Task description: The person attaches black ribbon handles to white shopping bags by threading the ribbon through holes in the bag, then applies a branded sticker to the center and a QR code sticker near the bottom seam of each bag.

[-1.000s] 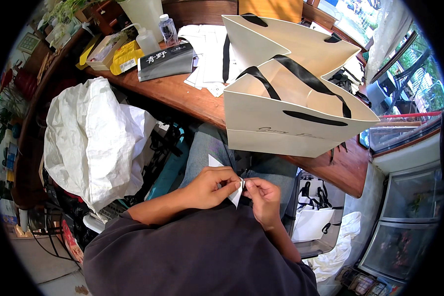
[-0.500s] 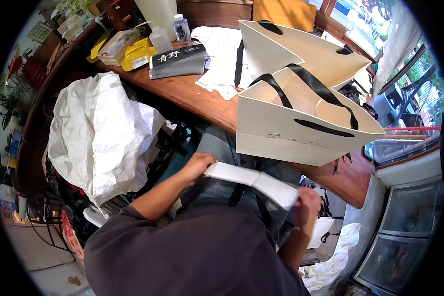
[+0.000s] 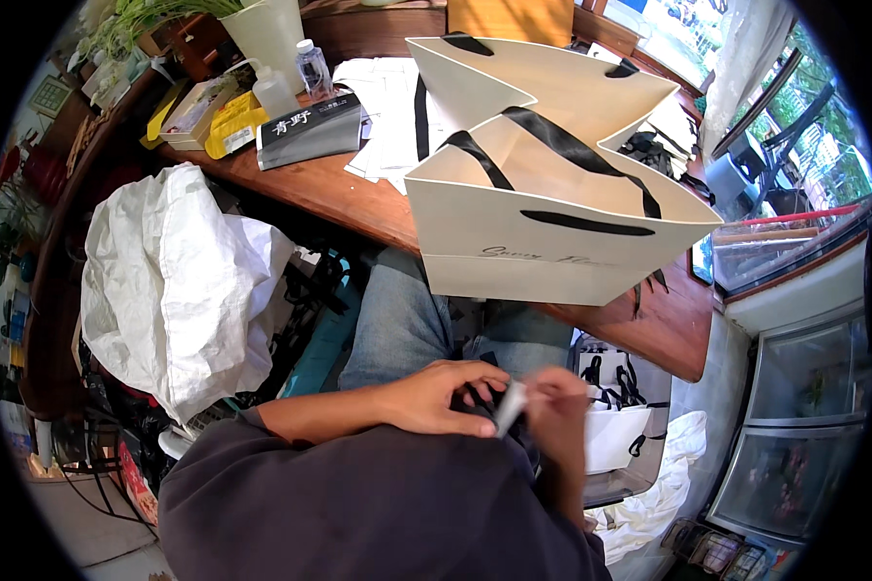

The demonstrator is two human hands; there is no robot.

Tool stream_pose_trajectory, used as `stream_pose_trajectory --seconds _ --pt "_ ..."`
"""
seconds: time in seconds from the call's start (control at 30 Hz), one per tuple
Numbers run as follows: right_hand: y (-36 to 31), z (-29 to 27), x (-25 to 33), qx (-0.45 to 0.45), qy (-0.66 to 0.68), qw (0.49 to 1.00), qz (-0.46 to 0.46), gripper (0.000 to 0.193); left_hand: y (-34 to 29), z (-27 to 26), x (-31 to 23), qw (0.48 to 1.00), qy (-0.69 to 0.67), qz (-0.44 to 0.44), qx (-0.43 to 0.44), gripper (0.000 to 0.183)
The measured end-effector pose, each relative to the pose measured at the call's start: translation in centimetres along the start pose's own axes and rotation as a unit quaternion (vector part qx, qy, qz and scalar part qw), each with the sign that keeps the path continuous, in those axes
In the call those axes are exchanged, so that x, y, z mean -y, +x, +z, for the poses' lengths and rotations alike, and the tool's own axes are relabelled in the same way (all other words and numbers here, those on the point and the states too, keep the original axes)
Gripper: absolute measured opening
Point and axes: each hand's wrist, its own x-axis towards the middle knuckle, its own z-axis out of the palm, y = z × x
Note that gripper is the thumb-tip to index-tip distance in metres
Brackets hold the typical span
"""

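Observation:
Low over my lap, a small white folded strip of paper or card point(image 3: 510, 411) is seen nearly edge-on between my hands. My left hand point(image 3: 444, 399) is curled, with its thumb against the strip's lower end and its fingers near the upper end. Close on the strip's other side is my right hand point(image 3: 558, 412); motion smears its fingers, so its grip is unclear. Past my knees, a large cream paper bag point(image 3: 513, 266) with black ribbon handles stands open on the wooden table point(image 3: 358, 208), in front of a second cream bag point(image 3: 591, 77).
White papers point(image 3: 383, 131), a grey-and-black packet point(image 3: 310, 133) and bottles point(image 3: 312, 70) lie or stand on the table's left part. A big white sack point(image 3: 179, 290) sits at my left. At my right, a bin point(image 3: 659, 426) holds white bags with black ribbons.
The white strip was stretched long between my hands; now it looks short and edge-on. My hands have come together, lower and nearer my body. The view has shifted slightly.

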Motion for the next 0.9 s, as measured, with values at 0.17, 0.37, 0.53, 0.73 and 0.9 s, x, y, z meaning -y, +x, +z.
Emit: stream_pose_trajectory --seconds 0.17,0.37,0.53,0.73,0.9 --pt "1.5 4.3 0.4 0.044 0.015 0.999 -0.024 0.011 -0.9 -0.8 0.2 0.984 0.077 0.062 -0.151 0.050" --pt "2.4 -0.5 0.1 0.005 -0.090 0.979 -0.185 0.081 -3.1 -2.6 -3.3 0.967 0.069 0.180 -0.165 0.042" --pt "2.7 -2.1 -2.4 0.057 0.236 0.969 -0.036 0.066 -3.7 -2.4 -3.7 0.957 -0.115 0.242 -0.111 0.038" --pt "4.1 -4.1 1.8 -0.028 0.021 0.981 -0.189 0.018 -2.3 -2.3 -3.5 0.924 0.104 0.271 -0.250 0.034" --pt "6.0 -6.5 4.2 -0.051 -0.093 0.959 -0.263 0.011 0.2 -2.9 -3.7 0.850 0.261 0.260 -0.377 0.038"
